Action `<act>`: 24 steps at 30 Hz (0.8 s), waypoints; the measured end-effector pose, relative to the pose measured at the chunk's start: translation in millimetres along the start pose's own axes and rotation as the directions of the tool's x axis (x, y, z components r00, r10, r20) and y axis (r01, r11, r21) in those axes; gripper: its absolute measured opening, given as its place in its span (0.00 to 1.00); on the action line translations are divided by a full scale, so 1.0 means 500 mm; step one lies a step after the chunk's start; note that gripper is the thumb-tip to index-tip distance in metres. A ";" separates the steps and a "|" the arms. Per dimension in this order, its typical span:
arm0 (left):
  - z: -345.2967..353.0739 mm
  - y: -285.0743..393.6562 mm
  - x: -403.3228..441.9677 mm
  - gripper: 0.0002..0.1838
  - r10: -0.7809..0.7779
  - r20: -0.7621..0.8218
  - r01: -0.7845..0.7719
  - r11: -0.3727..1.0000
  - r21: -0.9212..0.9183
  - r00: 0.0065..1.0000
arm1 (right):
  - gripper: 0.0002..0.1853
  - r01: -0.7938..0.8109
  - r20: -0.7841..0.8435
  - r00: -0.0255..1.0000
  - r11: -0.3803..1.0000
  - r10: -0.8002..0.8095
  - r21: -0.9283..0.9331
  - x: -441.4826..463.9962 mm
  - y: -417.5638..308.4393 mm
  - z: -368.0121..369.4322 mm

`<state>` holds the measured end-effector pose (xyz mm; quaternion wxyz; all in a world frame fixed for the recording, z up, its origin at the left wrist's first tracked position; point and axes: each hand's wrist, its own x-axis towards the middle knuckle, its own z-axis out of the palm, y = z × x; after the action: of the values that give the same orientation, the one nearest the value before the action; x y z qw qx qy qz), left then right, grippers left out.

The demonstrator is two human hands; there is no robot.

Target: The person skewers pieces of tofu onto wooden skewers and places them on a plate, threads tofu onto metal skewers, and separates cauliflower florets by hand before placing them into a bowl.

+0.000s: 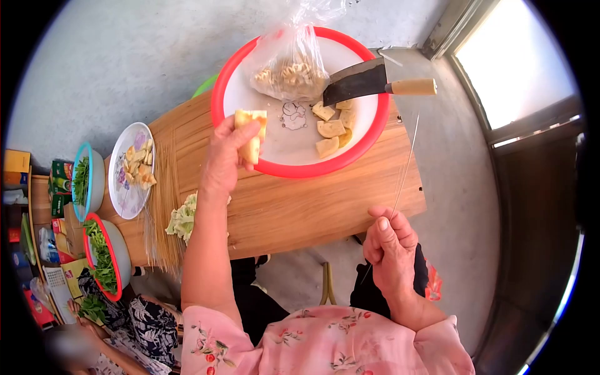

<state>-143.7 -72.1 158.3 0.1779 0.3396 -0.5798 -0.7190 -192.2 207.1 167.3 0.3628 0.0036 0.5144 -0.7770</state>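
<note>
Fingers of the left hand (224, 153), seen through my head view, are bent around a pale yellow block (252, 149), parted only by its thickness, just over the near rim of the red-rimmed basin (275, 167). Fingers of the right hand (392, 253) pinch, nearly closed, on slender sticks (407, 159) that point up and away. Beyond the left fingers I see a clear bag (275, 72) in the basin; to their right lie yellow pieces (329, 129), beside a cleaver (359, 82) reaching across the rim. Left of those fingers, the wooden tabletop (300, 206) carries a stick bundle (166, 187) and a white plate (128, 203).
</note>
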 end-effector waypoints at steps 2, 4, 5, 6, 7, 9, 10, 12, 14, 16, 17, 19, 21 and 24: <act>-0.020 -0.005 -0.076 0.13 -0.035 0.066 0.036 0.999 -0.011 0.997 | 0.10 -0.047 0.016 0.999 0.998 0.047 -0.030 0.007 0.008 0.013; -0.017 -0.017 -0.141 0.12 -0.081 0.117 0.079 0.997 0.024 0.990 | 0.11 -0.124 0.026 0.992 0.989 0.126 -0.082 0.014 0.018 0.039; -0.010 -0.023 -0.167 0.12 -0.133 0.170 0.123 0.990 0.069 0.976 | 0.11 -0.118 0.027 0.992 0.989 0.121 -0.088 0.018 0.028 0.057; -0.005 -0.028 -0.187 0.12 -0.154 0.220 0.140 0.987 0.076 0.963 | 0.12 -0.127 0.026 0.991 0.981 0.133 -0.148 0.022 0.037 0.076; 0.001 -0.033 -0.203 0.12 -0.173 0.271 0.155 0.984 0.085 0.947 | 0.12 -0.135 0.023 0.990 0.969 0.143 -0.207 0.027 0.044 0.091; 0.007 -0.052 -0.216 0.11 -0.111 0.278 0.069 0.985 0.158 0.954 | 0.12 -0.171 0.089 0.976 0.950 0.200 -0.262 0.036 0.052 0.112; 0.005 -0.059 -0.218 0.11 -0.097 0.265 0.046 0.981 0.190 0.959 | 0.13 -0.211 0.149 0.952 0.926 0.267 -0.313 0.040 0.056 0.123; -0.005 -0.055 -0.224 0.11 -0.089 0.260 0.035 0.978 0.207 0.961 | 0.12 -0.220 0.171 0.943 0.921 0.285 -0.322 0.046 0.066 0.144; -0.024 -0.055 -0.221 0.12 -0.080 0.244 0.046 0.989 0.141 0.966 | 0.11 -0.236 0.192 0.930 0.911 0.313 -0.339 0.050 0.073 0.165; -0.041 -0.050 -0.222 0.14 -0.080 0.153 0.073 0.996 0.050 0.985 | 0.09 -0.153 0.218 0.949 0.935 0.229 -0.320 0.058 0.080 0.195; -0.048 -0.048 -0.220 0.14 -0.074 0.149 0.068 0.997 0.047 0.986 | 0.09 -0.149 0.223 0.948 0.934 0.229 -0.323 0.065 0.083 0.213; -0.059 -0.043 -0.215 0.16 0.038 -0.062 -0.045 0.993 -0.113 0.997 | 0.08 -0.130 0.171 0.969 0.953 0.181 -0.275 0.078 0.090 0.242; -0.075 -0.044 -0.209 0.15 0.014 -0.092 -0.035 0.971 -0.236 0.996 | 0.07 -0.123 0.192 0.966 0.958 0.175 -0.258 0.097 0.098 0.254; -0.079 -0.059 -0.200 0.14 -0.042 -0.192 -0.010 0.966 -0.260 0.980 | 0.06 -0.102 0.222 0.963 0.968 0.154 -0.231 0.120 0.117 0.258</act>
<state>-41.6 -27.4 154.8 0.2711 0.3873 -0.4576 -0.7531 -155.5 57.9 158.7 0.4699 -0.0959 0.5478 -0.6855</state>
